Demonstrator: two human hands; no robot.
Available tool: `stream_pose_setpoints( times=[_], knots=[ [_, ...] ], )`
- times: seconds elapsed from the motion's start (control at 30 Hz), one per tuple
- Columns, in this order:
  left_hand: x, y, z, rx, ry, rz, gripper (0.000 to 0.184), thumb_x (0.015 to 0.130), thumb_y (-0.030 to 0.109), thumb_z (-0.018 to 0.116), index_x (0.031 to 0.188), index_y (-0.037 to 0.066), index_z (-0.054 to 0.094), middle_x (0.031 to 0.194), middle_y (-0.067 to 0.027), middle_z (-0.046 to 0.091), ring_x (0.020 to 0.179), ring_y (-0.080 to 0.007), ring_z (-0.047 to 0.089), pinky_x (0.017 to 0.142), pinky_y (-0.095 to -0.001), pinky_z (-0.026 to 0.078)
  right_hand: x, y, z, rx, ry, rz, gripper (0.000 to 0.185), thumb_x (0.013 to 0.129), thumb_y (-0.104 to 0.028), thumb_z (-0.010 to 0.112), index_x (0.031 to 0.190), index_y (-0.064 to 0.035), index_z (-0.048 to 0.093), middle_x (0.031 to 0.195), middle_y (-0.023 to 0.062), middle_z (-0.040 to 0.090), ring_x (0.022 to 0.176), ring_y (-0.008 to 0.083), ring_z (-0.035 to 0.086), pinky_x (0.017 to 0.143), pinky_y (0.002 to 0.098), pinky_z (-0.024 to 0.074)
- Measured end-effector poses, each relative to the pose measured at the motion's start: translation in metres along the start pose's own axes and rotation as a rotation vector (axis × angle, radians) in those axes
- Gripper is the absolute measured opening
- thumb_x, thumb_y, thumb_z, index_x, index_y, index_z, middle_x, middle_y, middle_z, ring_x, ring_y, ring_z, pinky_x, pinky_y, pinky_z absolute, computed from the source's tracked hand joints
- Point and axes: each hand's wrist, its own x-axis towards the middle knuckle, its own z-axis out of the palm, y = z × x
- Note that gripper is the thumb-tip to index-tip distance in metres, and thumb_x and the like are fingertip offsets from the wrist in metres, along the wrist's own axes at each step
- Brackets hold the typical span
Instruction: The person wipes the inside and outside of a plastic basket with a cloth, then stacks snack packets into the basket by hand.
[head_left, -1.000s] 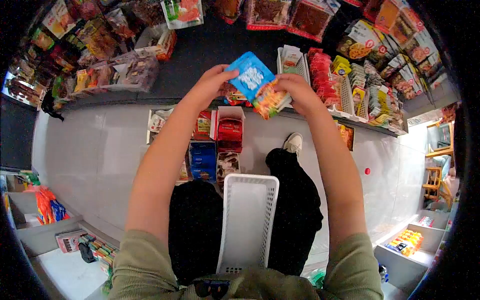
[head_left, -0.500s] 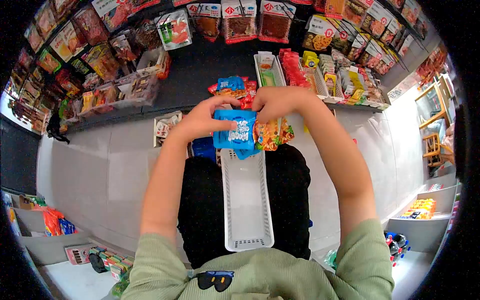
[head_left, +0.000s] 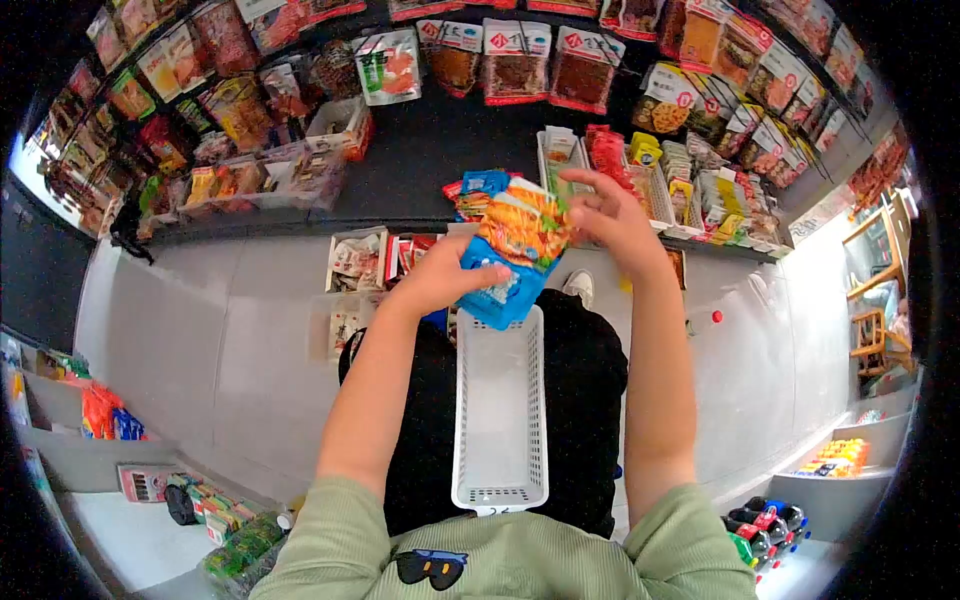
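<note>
Blue-and-orange snack packets (head_left: 507,285) are gripped at their left side by my left hand (head_left: 438,275), thumb on the blue part. My right hand (head_left: 607,218) is at the packets' upper right corner, fingers bent and partly spread; whether it touches them is hard to tell. Below the packets, a long white perforated basket (head_left: 500,415) lies on my lap with nothing in it. Just behind the packets, more blue and red packets (head_left: 478,190) rest on the edge of the black shelf.
White baskets of small packets (head_left: 655,195) line the shelf at the right, clear bins (head_left: 255,185) at the left. Open boxes of packets (head_left: 357,262) stand on the floor left of my knees. Hanging bags (head_left: 515,62) fill the back. Dark bottles (head_left: 768,528) are at the lower right.
The packets were turned from blue side up to orange side up, tilted above the basket. My right hand has moved off their top toward the right, and its fingers have loosened.
</note>
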Motion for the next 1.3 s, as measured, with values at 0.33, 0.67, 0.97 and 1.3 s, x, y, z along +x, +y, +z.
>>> stream_pose_setpoints(
  times=[0.33, 0.67, 0.97, 1.3],
  knots=[
    [0.022, -0.03, 0.008, 0.029, 0.102, 0.053, 0.056, 0.072, 0.024, 0.076, 0.118, 0.001, 0.052, 0.109, -0.0116, 0.062, 0.099, -0.0183, 0.059, 0.087, -0.0316, 0.046, -0.015, 0.07, 0.03, 0.13, 0.123, -0.084, 0.065, 0.072, -0.006, 0.074, 0.129, -0.0035, 0.042, 0.098, 0.0056, 0.058, 0.086, 0.0114, 0.055, 0.072, 0.0249, 0.0455],
    [0.026, -0.035, 0.004, 0.176, -0.067, -0.011, 0.059, 0.066, 0.029, 0.08, 0.114, 0.001, 0.058, 0.111, -0.0084, 0.062, 0.101, -0.0153, 0.057, 0.091, -0.0297, 0.043, -0.012, 0.094, 0.018, -0.311, 0.011, 0.031, 0.025, 0.073, -0.013, 0.073, 0.092, -0.0012, 0.063, 0.078, -0.0013, 0.061, 0.067, 0.0064, 0.052, 0.061, 0.025, 0.0443],
    [0.025, -0.043, -0.003, -0.025, -0.051, 0.032, 0.045, 0.078, 0.03, 0.071, 0.112, 0.001, 0.06, 0.1, -0.0057, 0.065, 0.088, -0.011, 0.059, 0.08, -0.0262, 0.047, -0.018, 0.09, 0.026, -0.621, -0.117, 0.023, 0.036, 0.068, -0.021, 0.072, 0.096, 0.0003, 0.064, 0.084, 0.01, 0.066, 0.075, 0.0164, 0.06, 0.069, 0.0315, 0.048],
    [0.014, -0.042, -0.002, 0.443, 0.097, 0.134, 0.047, 0.072, 0.034, 0.074, 0.105, 0.001, 0.064, 0.092, -0.0126, 0.067, 0.081, -0.0197, 0.064, 0.075, -0.0322, 0.05, -0.017, 0.099, 0.027, -0.585, -0.139, -0.037, 0.036, 0.072, -0.025, 0.072, 0.096, 0.0012, 0.064, 0.086, 0.0132, 0.067, 0.079, 0.0173, 0.061, 0.073, 0.0317, 0.0483]
  ],
)
